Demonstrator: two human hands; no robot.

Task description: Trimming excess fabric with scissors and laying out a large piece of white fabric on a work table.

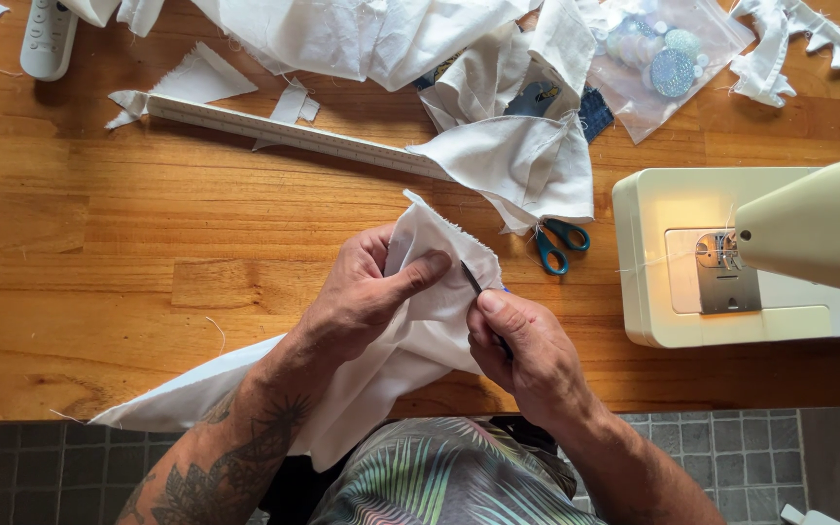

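While pinching the white cloth (pixel 410 321) near the table's (pixel 99 243) front edge in the left hand (pixel 367 292), picking at its seam with a small dark tool (pixel 472 278) gripped in the right hand (pixel 522 350); next likely needs slow, careful little pulls.

We see both forearms reaching in from below, meeting at the middle. Our left hand (pixel 367 292) is curled, thumb stretched out to the right and pressing flat, the other fingers tucked under. The left forearm carries dark tattoos. Our right hand (pixel 522 350) is closed in a pinch, thumb on top, knuckles bent, wrist angled up and left toward the left thumb.
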